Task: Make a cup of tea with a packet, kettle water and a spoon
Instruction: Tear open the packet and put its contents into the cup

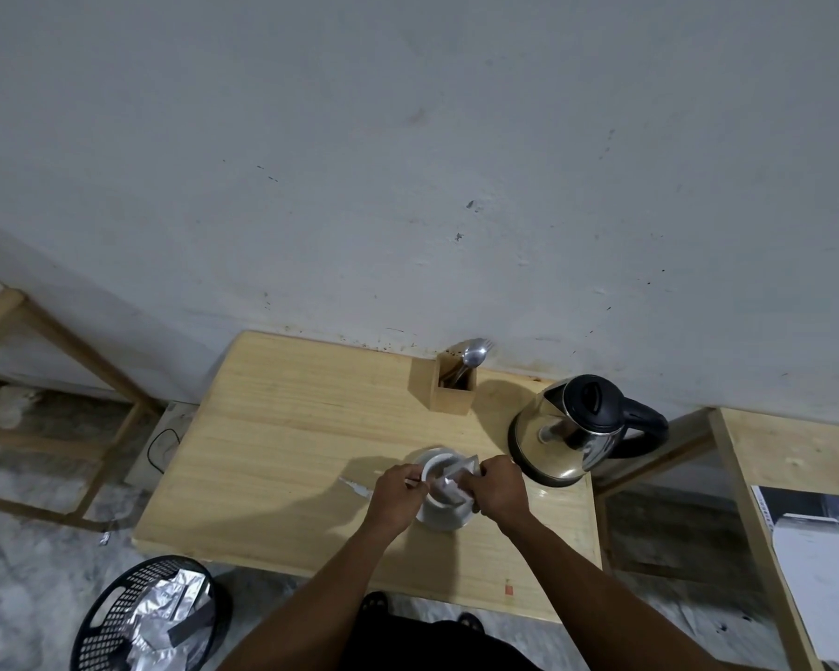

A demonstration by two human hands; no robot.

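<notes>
A white cup stands on a white saucer near the front middle of the wooden table. Both hands hold a small silver packet tilted right over the cup's mouth. My left hand pinches its left side and my right hand grips its right side. A steel kettle with a black lid and handle stands to the right of the cup. A spoon sticks up from a wooden holder at the back by the wall.
A torn silver scrap lies on the table left of the cup. On the floor at the lower left stands a black mesh bin holding crumpled foil packets. A second wooden table with a paper sheet is at the right.
</notes>
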